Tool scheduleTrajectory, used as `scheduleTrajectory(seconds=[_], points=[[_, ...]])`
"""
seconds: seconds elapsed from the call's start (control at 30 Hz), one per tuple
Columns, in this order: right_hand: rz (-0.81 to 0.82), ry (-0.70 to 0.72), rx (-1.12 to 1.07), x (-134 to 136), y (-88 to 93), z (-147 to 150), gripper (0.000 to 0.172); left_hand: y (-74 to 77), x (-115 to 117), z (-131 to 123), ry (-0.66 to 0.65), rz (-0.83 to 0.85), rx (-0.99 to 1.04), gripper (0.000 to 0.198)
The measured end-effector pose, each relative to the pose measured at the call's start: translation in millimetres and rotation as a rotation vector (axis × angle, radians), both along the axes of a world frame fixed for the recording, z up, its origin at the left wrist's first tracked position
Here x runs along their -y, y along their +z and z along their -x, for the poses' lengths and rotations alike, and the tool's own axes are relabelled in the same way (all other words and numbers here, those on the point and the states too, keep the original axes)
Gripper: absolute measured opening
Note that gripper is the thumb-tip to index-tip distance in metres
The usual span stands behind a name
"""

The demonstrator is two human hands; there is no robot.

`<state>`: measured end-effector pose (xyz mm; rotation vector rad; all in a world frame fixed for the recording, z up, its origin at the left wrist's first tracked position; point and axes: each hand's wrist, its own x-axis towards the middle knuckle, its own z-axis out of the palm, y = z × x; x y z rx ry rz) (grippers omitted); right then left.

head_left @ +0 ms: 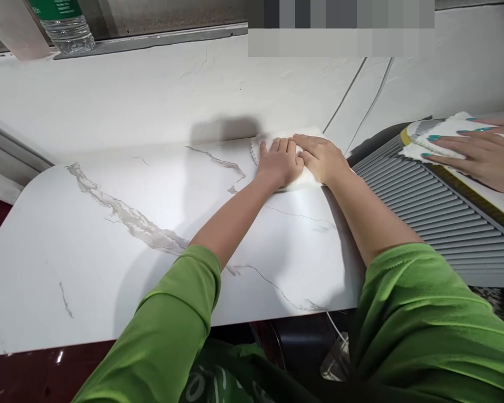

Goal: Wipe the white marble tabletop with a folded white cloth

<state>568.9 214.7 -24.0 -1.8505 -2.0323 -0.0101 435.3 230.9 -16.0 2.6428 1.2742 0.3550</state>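
Observation:
A folded white cloth [306, 179] with a frilled left edge lies at the far right of the white marble-patterned table [151, 291], close to the wall. My left hand [280, 163] rests flat on top of it, palm down, fingers pointing away from me. Beside it my right hand [322, 157] also presses on the cloth, its fingers stretched toward the left. The two hands touch or nearly touch near the thumbs. Under the palms, part of the cloth is hidden.
At right, another person's hand [482, 154] rests on a white cloth [436, 148] over a grey ribbed cabinet [440, 224]. A plastic bottle [69, 33] and a translucent container [20, 28] stand on the ledge. Two cables [373, 103] run down the wall [151, 89].

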Motion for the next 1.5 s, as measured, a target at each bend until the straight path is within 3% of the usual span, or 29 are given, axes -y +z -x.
scheduleTrajectory(seconds=[0.17, 0.3, 0.47, 0.67, 0.8, 0.97, 1.33, 1.5], points=[[-0.041, 0.005, 0.026, 17.4, -8.4, 4.4, 0.053, 1.5, 20.3, 13.0, -0.011, 0.006, -0.008, 0.053], [-0.068, 0.042, 0.034, 45.9, -12.4, 17.2, 0.054, 3.0, 49.4, 32.3, -0.021, 0.012, -0.055, 0.055], [-0.075, 0.107, 0.055, 101.5, -10.3, 45.9, 0.055, 6.5, 103.3, 68.1, -0.052, -0.011, -0.069, 0.057], [-0.073, 0.171, 0.104, 181.3, -0.7, 103.2, 0.058, 15.1, 174.0, 126.6, -0.102, 0.005, -0.126, 0.059], [-0.079, 0.175, 0.091, 202.2, 0.6, 128.7, 0.059, 15.9, 191.0, 150.6, -0.112, -0.008, -0.119, 0.060], [-0.095, 0.121, 0.081, 171.3, -3.3, 131.4, 0.057, 17.5, 160.8, 151.0, -0.118, 0.033, -0.103, 0.059], [-0.095, 0.100, 0.059, 2.7, -5.1, 125.8, 0.054, 13.7, 8.3, 137.8, 0.010, 0.036, -0.067, 0.056], [-0.089, 0.070, 0.035, -21.7, -7.2, 124.5, 0.053, 11.5, -14.9, 135.1, 0.021, 0.024, -0.059, 0.055]])
